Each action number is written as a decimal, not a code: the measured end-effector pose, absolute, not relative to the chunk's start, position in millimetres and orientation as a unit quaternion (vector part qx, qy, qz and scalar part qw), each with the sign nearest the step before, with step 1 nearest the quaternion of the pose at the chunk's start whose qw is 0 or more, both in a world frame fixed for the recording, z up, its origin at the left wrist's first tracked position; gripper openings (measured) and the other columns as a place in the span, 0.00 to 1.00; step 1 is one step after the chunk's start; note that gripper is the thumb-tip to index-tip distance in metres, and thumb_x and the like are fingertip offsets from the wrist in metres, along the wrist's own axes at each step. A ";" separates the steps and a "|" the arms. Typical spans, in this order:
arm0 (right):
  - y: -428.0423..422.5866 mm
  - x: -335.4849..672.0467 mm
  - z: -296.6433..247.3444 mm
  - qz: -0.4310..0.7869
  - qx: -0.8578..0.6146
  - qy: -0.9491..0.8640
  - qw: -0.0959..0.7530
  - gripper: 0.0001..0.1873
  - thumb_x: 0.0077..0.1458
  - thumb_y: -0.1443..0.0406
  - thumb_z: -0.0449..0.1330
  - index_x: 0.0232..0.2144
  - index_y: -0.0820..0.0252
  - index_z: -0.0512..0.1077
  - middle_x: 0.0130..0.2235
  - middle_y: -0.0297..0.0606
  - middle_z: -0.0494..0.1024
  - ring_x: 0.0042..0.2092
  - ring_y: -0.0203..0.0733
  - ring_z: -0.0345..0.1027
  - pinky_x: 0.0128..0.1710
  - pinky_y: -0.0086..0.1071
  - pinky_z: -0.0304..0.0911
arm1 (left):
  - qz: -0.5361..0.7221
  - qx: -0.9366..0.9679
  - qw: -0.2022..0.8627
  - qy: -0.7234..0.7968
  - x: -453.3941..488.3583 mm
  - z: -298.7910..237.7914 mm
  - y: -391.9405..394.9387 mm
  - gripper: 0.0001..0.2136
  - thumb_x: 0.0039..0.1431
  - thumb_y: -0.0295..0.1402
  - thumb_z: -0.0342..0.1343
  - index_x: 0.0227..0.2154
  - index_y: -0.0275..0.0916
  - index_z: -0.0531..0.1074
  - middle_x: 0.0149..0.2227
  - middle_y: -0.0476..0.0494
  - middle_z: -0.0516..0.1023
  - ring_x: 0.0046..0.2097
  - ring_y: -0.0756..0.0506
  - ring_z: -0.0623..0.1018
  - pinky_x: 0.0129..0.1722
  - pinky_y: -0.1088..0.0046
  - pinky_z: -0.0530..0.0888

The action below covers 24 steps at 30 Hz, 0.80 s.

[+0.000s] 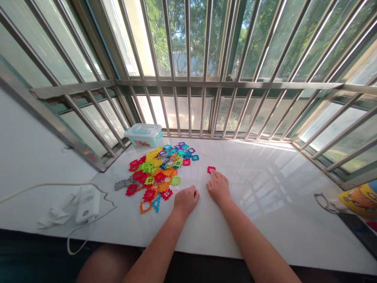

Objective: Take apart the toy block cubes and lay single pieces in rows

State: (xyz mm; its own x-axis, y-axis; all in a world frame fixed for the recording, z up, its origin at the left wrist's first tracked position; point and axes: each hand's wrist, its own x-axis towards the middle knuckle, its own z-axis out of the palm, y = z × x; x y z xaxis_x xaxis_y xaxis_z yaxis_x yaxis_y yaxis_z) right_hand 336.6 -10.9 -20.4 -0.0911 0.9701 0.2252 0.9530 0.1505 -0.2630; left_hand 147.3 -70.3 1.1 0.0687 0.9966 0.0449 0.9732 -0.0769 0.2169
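Observation:
A heap of flat, bright plastic puzzle tiles (159,171) in red, orange, green, yellow, blue and purple lies on the white marble sill (265,196). One red tile (211,169) sits apart, to the right of the heap. My right hand (218,188) rests palm down on the sill with its fingertips touching that red tile, fingers stretched out. My left hand (186,199) lies beside it with the fingers curled under; nothing shows in it. It is just right of the heap's edge.
A small teal-and-white lidded box (144,135) stands behind the heap against the window bars (188,84). A white power adapter with cable (87,204) lies at the left. At the right edge are a yellow printed object (361,198) and a metal ring (324,202).

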 end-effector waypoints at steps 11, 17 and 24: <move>18.0 336.8 -24.5 0.071 -0.672 -0.724 0.139 0.35 0.69 0.56 0.48 0.74 0.58 0.56 0.75 0.45 0.56 0.75 0.51 0.46 0.73 0.53 0.35 | 0.080 0.720 0.092 0.683 147.4 6.9 -69.0 0.15 0.72 0.41 0.47 0.40 0.44 0.78 0.39 0.40 0.85 0.39 0.41 0.83 0.37 0.68 0.68; 12.6 337.6 -24.6 0.016 -0.628 -0.752 0.202 0.34 0.69 0.55 0.51 0.73 0.57 0.58 0.74 0.47 0.59 0.74 0.53 0.46 0.72 0.54 0.40 | 0.079 0.713 0.083 0.692 149.0 6.9 -66.4 0.15 0.72 0.41 0.46 0.40 0.44 0.78 0.37 0.41 0.85 0.39 0.41 0.83 0.36 0.68 0.68; 11.8 330.2 -19.1 -0.018 -0.575 -0.788 0.220 0.28 0.68 0.60 0.53 0.67 0.59 0.67 0.66 0.51 0.70 0.67 0.55 0.58 0.67 0.49 0.50 | 0.067 0.709 0.090 0.696 151.3 7.1 -65.6 0.17 0.73 0.41 0.46 0.42 0.43 0.79 0.39 0.38 0.84 0.40 0.39 0.83 0.39 0.67 0.71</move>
State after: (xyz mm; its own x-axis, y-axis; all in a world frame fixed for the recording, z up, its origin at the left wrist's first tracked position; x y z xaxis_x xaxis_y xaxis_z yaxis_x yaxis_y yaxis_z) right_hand 330.2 11.8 -19.1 -0.2411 0.8982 0.3676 0.9142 0.3373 -0.2247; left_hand 151.3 -65.6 7.1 0.0226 0.9993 -0.0309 0.9751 -0.0152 0.2211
